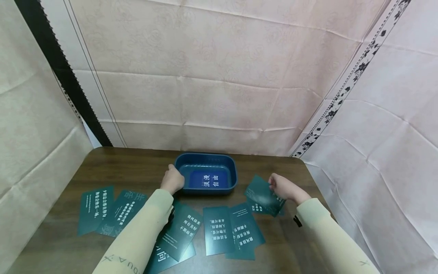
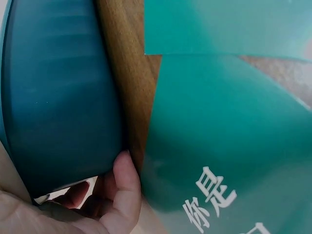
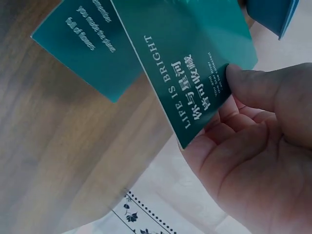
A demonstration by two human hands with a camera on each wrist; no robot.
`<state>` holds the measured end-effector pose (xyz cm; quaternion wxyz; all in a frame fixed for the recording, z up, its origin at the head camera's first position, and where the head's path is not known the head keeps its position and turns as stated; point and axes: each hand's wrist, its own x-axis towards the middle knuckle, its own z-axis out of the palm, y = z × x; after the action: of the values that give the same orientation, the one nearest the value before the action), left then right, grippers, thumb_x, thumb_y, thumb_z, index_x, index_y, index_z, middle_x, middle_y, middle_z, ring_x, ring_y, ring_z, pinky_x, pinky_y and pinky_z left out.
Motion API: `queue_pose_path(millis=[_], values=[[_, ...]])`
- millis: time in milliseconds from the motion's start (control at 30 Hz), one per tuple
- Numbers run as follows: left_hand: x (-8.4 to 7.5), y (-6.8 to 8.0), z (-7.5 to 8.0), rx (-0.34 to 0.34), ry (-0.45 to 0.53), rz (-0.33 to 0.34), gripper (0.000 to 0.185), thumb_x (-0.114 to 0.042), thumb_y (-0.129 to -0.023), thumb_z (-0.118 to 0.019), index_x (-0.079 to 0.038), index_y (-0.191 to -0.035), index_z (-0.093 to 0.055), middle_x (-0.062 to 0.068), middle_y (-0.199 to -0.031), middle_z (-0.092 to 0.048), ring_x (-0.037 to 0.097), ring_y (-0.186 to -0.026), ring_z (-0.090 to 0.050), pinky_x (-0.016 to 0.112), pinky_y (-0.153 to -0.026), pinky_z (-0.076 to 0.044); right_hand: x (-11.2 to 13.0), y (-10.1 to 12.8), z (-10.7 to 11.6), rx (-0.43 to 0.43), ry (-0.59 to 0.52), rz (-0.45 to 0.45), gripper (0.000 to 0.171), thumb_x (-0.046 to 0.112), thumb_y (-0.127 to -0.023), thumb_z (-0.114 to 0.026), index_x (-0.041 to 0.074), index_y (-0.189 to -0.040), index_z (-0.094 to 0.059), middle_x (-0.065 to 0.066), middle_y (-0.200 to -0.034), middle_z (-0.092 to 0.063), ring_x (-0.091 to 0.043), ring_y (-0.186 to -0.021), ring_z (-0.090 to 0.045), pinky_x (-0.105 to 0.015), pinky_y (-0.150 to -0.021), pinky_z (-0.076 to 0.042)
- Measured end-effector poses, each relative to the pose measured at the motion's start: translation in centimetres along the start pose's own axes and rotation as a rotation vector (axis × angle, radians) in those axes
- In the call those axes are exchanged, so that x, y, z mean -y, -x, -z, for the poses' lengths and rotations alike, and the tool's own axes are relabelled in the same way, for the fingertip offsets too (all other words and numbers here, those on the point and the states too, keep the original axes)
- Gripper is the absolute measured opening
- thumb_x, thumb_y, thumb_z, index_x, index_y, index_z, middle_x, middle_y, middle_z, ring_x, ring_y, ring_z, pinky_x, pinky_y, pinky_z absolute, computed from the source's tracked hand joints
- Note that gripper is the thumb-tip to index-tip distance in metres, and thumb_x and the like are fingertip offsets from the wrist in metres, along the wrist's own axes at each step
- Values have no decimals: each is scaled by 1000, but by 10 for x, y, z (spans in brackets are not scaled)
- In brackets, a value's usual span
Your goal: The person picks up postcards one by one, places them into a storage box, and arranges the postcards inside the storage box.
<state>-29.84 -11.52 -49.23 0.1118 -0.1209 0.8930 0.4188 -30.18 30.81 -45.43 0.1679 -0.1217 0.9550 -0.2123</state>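
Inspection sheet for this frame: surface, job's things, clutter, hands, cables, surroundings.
Surface: dark wooden table.
Job's things: blue tray holding one blue card; a green card lifted off the table.
Clutter: green cards spread along the table's near side.
Hands: left hand grips the tray's left rim; right hand pinches the green card.
Cables: nothing seen.
Surroundings: pink patterned cloth hung behind and at both sides.

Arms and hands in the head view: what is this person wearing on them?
Both arms are covered by long, pale cream sleeves reaching the wrists. The left sleeve carries faint dark lettering near the elbow; the right sleeve has a small mark too. A small black item sits at each wrist. The left hand and right hand are bare, with no gloves or rings visible.
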Motion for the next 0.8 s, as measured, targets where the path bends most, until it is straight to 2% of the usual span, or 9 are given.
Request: queue_pose_path(millis=[333,567,800], values=[[1,-1,-1,0,1,-5,66,-12,-98,-41,8,-148,-2,35,-137,-36,42,-114,-47,57,-96,-39,9,3,16,-50,-1,37,9,7,-99,-52,4,-107,-51,-10,-96,-56,-24,-85,-53,-41,-75,-47],[3,-2,-1,2,4,-13,67,-12,-98,-40,8,-148,-1,35,-139,-34,44,-118,-45,57,-97,-38,20,3,30,-113,-25,76,11,7,-99,-52,2,-109,-49,-10,-94,-53,-25,-84,-52,-40,-72,-46],[2,-1,-1,-2,5,-6,66,-12,-98,-40,7,-148,-1,35,-140,-34,44,-119,-45,58,-99,-37,27,4,38,-147,-35,64,11,8,-99,-52,4,-109,-49,-10,-95,-52,-26,-86,-53,-39,-74,-45]])
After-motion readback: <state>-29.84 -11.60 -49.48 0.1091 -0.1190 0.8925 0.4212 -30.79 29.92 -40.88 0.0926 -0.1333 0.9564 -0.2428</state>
